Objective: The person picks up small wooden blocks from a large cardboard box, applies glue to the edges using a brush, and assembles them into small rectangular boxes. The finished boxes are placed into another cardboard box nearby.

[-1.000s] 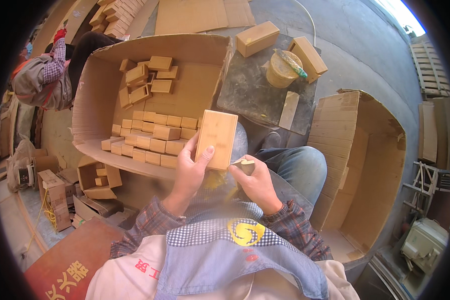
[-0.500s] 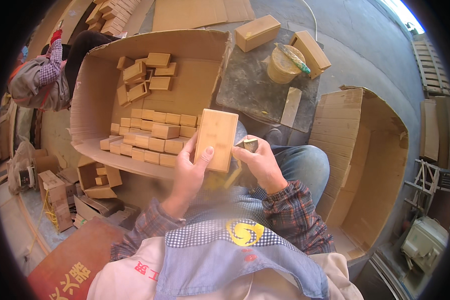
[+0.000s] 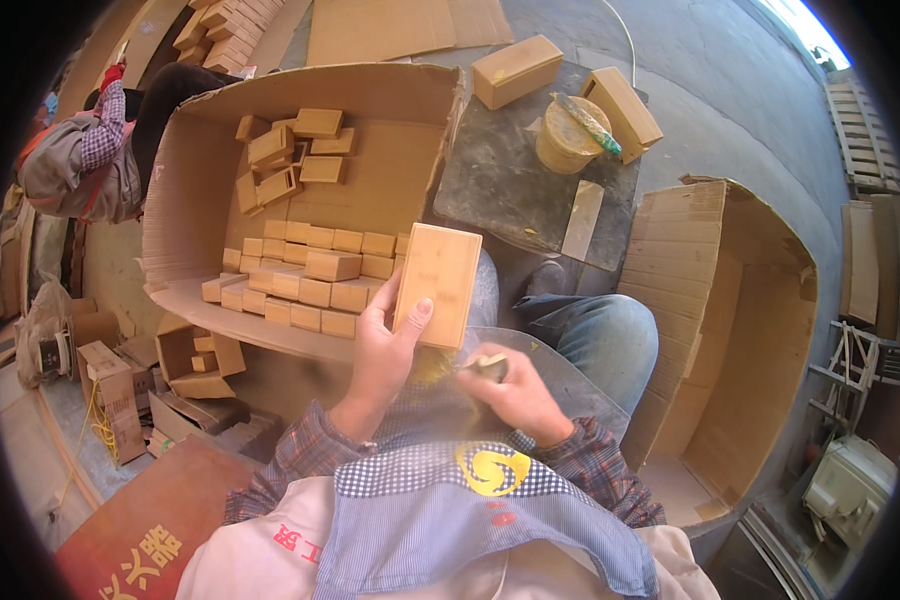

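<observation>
My left hand (image 3: 395, 335) grips a light wooden box (image 3: 436, 285) by its left and lower side, thumb across the broad face. The box is tilted up, with a smooth face and a faint darker smudge in its middle. Below and right of the box, my right hand (image 3: 518, 395) is closed around a small block (image 3: 491, 367) with a pale yellowish face; most of it is hidden by the fingers. The right hand is apart from the box and slightly blurred. Under both hands lies my checked apron (image 3: 440, 410) over my lap.
A large cardboard box (image 3: 390, 90) at the left holds several wooden boxes (image 3: 332, 264), stacked and loose. On a dark board (image 3: 480, 180) ahead stand a tub (image 3: 566, 145) and two wooden boxes. Another open carton (image 3: 760, 330) stands right. A person (image 3: 80, 165) sits far left.
My right hand with the small block has dropped down and toward me, away from the wooden box's right edge. The left hand and wooden box have barely shifted.
</observation>
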A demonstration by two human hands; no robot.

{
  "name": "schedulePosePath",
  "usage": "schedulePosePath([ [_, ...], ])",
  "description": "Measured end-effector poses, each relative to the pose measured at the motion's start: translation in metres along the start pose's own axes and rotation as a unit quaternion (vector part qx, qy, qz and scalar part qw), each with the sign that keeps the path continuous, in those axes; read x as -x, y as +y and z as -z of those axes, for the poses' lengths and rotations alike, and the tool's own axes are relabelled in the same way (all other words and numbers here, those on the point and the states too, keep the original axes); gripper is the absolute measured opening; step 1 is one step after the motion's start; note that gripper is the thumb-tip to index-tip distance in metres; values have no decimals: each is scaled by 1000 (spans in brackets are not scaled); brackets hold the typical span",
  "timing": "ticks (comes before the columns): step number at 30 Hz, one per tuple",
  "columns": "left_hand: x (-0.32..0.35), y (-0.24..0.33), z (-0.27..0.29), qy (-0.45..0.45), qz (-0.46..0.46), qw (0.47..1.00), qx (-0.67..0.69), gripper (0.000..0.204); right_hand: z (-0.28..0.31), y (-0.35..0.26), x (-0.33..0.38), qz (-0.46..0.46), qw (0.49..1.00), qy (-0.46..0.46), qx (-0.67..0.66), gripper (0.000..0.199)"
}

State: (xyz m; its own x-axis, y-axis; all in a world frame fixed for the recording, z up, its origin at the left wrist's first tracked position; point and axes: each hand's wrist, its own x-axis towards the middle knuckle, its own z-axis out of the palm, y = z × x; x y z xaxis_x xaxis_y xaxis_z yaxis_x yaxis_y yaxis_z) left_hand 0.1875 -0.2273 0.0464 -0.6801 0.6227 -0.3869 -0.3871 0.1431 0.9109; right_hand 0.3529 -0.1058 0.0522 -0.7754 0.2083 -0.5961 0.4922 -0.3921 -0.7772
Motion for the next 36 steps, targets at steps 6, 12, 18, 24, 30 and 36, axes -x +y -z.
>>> schedulePosePath([
  [6,1,-2,-1,7,8,1000,28,59,40,38,13,-15,939,-69,-336,39],
  [12,0,0,0,13,16,999,36,58,22,36,23,-8,960,-71,-271,30],
  [18,1,2,0,-5,18,999,46,57,28,38,10,72,801,-204,-559,28],
  [24,-1,-2,1,-2,14,999,41,57,30,39,13,77,769,-179,-609,31],
  [30,-1,-3,1,3,16,999,50,57,26,27,-4,96,924,-48,-367,17],
  [36,-3,-1,2,-2,11,999,31,58,9,8,-35,77,990,44,-106,27],
])
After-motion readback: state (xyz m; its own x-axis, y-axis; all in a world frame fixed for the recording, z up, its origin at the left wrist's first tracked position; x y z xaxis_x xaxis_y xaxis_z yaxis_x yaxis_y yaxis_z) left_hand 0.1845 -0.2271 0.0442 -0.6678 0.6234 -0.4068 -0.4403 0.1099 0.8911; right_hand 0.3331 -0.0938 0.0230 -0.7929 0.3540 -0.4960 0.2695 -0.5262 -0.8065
